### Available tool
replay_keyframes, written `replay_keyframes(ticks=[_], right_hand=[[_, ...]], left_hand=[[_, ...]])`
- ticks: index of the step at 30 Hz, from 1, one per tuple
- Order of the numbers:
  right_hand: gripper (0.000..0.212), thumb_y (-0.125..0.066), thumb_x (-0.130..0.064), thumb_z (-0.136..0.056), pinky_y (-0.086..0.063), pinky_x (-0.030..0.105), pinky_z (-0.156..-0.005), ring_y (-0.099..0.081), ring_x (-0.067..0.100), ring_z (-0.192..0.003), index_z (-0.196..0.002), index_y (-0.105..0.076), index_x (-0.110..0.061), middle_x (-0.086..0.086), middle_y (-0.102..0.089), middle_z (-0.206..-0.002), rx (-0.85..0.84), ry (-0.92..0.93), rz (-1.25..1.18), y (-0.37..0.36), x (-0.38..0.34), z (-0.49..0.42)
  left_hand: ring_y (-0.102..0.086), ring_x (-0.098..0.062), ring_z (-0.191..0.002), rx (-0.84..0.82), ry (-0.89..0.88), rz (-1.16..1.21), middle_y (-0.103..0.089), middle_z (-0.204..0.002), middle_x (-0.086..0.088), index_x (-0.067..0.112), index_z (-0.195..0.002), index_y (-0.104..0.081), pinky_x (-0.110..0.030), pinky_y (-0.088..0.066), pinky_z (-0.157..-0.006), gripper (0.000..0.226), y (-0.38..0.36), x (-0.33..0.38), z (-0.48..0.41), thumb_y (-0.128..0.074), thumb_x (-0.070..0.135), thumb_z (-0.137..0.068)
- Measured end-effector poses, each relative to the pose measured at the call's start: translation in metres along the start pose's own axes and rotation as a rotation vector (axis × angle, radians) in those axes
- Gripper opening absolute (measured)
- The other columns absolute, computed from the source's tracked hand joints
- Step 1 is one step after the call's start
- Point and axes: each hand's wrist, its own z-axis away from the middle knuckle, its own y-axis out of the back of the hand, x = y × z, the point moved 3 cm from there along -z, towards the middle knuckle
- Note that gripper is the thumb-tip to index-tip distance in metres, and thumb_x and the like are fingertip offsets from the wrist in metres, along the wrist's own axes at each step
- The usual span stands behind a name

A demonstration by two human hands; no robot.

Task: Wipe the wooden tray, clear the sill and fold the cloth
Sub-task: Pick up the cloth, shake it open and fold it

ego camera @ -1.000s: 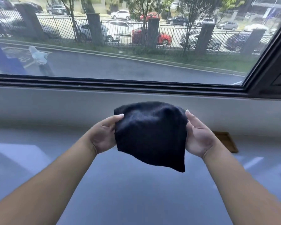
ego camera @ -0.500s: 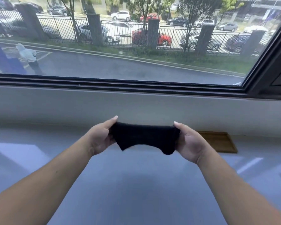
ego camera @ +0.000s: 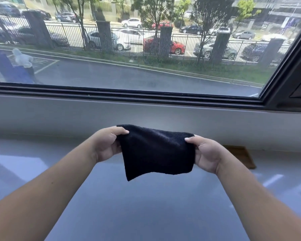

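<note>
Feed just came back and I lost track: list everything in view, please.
cloth: 1, black, held up over the sill, hanging between both hands
tray: 1, brown wood, on the sill at right, partly behind the right hand
sill: 1, pale grey, glossy, below the window
window: 1, dark frame, street and parked cars outside
left hand: 1, fingers pinching the cloth's left top corner
right hand: 1, fingers pinching its right top corner

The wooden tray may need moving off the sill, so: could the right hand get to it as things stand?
Probably yes. The wooden tray lies on the sill just beyond the right hand, nothing between them. But that hand pinches the black cloth with the left hand, so it must let go first.
</note>
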Motion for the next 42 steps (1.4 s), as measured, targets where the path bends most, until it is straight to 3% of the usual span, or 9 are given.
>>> replay_keyframes(ticks=[5, 11, 14, 19, 24, 29, 32, 38, 42], right_hand=[[0.036, -0.058, 0.01, -0.093, -0.061, 0.028, -0.065, -0.076, 0.022, -0.086, -0.127, -0.067, 0.0, 0.015, -0.078, -0.109, 0.09, 0.006, 0.281, 0.008, -0.003, -0.005], [0.079, -0.075, 0.002, -0.088, -0.061, 0.04, -0.093, -0.076, 0.033, -0.099, -0.151, -0.042, -0.032, 0.019, -0.077, -0.108, 0.169, 0.128, 0.583, 0.01, -0.009, -0.004], [0.061, -0.076, -0.001, -0.09, -0.052, 0.016, -0.057, -0.076, 0.016, -0.077, -0.143, -0.056, -0.025, 0.011, -0.082, -0.1, 0.113, 0.122, 0.685, 0.011, -0.007, 0.0], [0.011, -0.076, -0.013, -0.089, -0.054, 0.031, -0.075, -0.07, 0.016, -0.074, -0.095, -0.078, -0.022, -0.003, -0.081, -0.085, 0.174, 0.19, 1.015, 0.015, -0.005, -0.001], [0.016, -0.077, -0.033, -0.088, -0.051, 0.032, -0.065, -0.064, 0.02, -0.071, -0.078, -0.074, -0.021, -0.002, -0.073, -0.077, 0.245, 0.265, 1.209, 0.014, -0.005, 0.001], [0.026, -0.07, -0.023, -0.097, -0.038, 0.016, -0.048, -0.049, 0.014, -0.058, -0.076, -0.058, -0.013, -0.001, -0.056, -0.068, 0.168, 0.189, 0.721, 0.029, 0.002, 0.004], [0.017, -0.064, -0.018, -0.102, -0.057, 0.03, -0.065, -0.065, 0.025, -0.073, -0.089, -0.059, -0.008, 0.015, -0.064, -0.087, 0.138, 0.104, 0.398, 0.029, 0.015, 0.002], [0.016, -0.06, -0.021, -0.104, -0.061, 0.036, -0.057, -0.076, 0.033, -0.068, -0.101, -0.06, -0.005, 0.018, -0.072, -0.091, 0.182, -0.05, 0.219, -0.017, 0.04, -0.005], [0.016, -0.058, -0.022, -0.105, -0.065, 0.046, -0.066, -0.077, 0.036, -0.074, -0.1, -0.057, -0.007, 0.02, -0.072, -0.095, 0.054, -0.039, 0.217, -0.053, 0.04, -0.009]], left_hand=[[-0.079, -0.02, -0.08, 0.072, 0.077, -0.257, -0.082, -0.107, -0.015, 0.007, -0.106, -0.075, -0.028, -0.062, -0.067, 0.015, 0.024, -0.007, -0.005, -0.07, -0.001, -0.094], [-0.075, -0.024, -0.085, 0.227, -0.088, -0.474, -0.073, -0.111, -0.018, 0.015, -0.117, -0.067, -0.034, -0.061, -0.082, 0.032, 0.032, -0.002, -0.01, -0.077, -0.001, -0.092], [-0.076, -0.018, -0.09, 0.187, -0.194, -0.71, -0.081, -0.101, -0.007, 0.022, -0.1, -0.08, -0.032, -0.059, -0.093, 0.016, 0.028, 0.012, -0.01, -0.075, 0.007, -0.095], [-0.072, 0.004, -0.086, 0.088, -0.182, -1.013, -0.081, -0.088, 0.019, 0.038, -0.093, -0.08, -0.013, -0.048, -0.075, 0.022, 0.018, 0.021, -0.009, -0.088, 0.02, -0.081], [-0.064, -0.011, -0.098, 0.196, -0.279, -1.406, -0.065, -0.094, 0.021, 0.042, -0.077, -0.068, -0.029, -0.051, -0.084, 0.016, 0.01, 0.008, -0.017, -0.08, 0.038, -0.087], [-0.065, -0.005, -0.082, 0.137, -0.19, -1.016, -0.073, -0.082, 0.023, 0.03, -0.071, -0.07, -0.027, -0.048, -0.076, 0.02, 0.02, -0.005, -0.025, -0.084, 0.035, -0.084], [-0.059, -0.012, -0.064, 0.195, -0.13, -0.855, -0.066, -0.06, 0.015, 0.021, -0.072, -0.065, -0.029, -0.046, -0.062, 0.024, 0.019, -0.011, -0.023, -0.084, 0.033, -0.084], [-0.068, -0.019, -0.055, 0.304, -0.042, -0.917, -0.069, -0.075, -0.003, 0.018, -0.078, -0.058, -0.028, -0.051, -0.047, 0.016, -0.035, -0.017, -0.008, -0.067, 0.031, -0.08], [-0.081, -0.03, -0.071, 0.114, 0.066, -0.671, -0.081, -0.083, -0.013, 0.011, -0.093, -0.064, -0.044, -0.068, -0.068, 0.018, -0.077, -0.026, -0.001, -0.069, 0.026, -0.087]])
